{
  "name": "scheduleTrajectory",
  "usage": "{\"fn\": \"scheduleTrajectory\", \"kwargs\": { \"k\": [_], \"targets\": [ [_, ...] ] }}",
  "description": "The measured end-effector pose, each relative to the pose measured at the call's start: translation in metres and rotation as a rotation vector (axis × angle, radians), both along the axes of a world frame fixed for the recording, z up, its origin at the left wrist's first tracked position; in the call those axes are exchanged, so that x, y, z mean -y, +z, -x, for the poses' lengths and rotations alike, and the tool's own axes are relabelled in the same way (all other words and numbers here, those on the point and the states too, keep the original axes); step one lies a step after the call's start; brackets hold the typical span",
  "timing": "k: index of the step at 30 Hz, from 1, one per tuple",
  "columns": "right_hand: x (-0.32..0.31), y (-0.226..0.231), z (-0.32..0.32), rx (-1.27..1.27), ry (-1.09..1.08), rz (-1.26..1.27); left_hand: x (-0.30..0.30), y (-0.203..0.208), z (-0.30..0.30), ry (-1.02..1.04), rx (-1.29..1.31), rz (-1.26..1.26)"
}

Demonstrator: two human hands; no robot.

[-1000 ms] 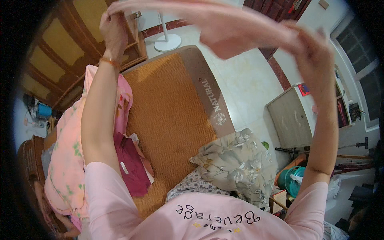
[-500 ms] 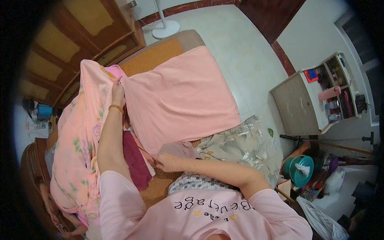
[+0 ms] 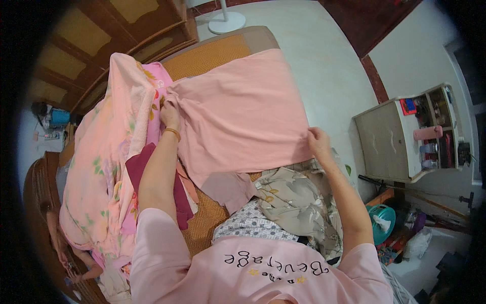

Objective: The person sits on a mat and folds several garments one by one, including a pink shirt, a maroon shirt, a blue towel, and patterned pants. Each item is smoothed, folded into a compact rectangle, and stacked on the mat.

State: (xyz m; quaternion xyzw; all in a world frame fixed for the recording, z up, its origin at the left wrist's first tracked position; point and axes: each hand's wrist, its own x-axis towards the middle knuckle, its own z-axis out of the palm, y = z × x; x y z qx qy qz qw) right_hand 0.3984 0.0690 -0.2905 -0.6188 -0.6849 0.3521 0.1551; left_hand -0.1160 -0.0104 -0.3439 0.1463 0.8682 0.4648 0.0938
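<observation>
A plain pink blanket (image 3: 243, 111) lies spread over the woven mat on the bed. My left hand (image 3: 171, 115) is closed on its bunched left edge, beside a floral pink fleece blanket (image 3: 96, 172). At the opposite edge my right hand (image 3: 319, 143) pinches the near right corner, fingers closed. Creases run across the pink blanket from the left grip. Below my left forearm lies a maroon garment (image 3: 183, 200). A mauve cloth (image 3: 228, 190) pokes out from under the pink blanket, next to a grey floral cloth (image 3: 293, 192).
Another person's hands (image 3: 71, 268) show at the lower left. A wooden headboard cabinet (image 3: 96, 35) stands at the far left. To the right are a small white cabinet (image 3: 385, 139) with items on top and a green bin (image 3: 379, 225). A white fan base (image 3: 227, 23) stands beyond the bed.
My right hand has gone from beside the mauve cloth to the pink blanket's right edge and grips it. My left hand has slid nearer along the left edge. More of the grey floral cloth shows.
</observation>
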Motion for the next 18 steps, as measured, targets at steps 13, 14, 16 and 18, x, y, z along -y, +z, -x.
{"fn": "scheduleTrajectory", "kwargs": {
  "k": [13, 14, 16, 18],
  "targets": [
    [0.047, -0.008, 0.057, 0.217, 0.695, -0.406, -0.1, 0.063, -0.013, -0.668, -0.401, 0.442],
    [0.048, -0.007, 0.055, 0.232, 0.694, -0.372, -0.101, 0.061, -0.015, -0.719, -0.387, 0.546],
    [0.048, -0.006, 0.051, 0.243, 0.717, -0.34, -0.109, 0.059, -0.019, -0.842, -0.32, 0.742],
    [0.048, -0.006, 0.048, 0.238, 0.731, -0.307, -0.12, 0.061, -0.017, -0.97, -0.239, 0.909]
  ]
}}
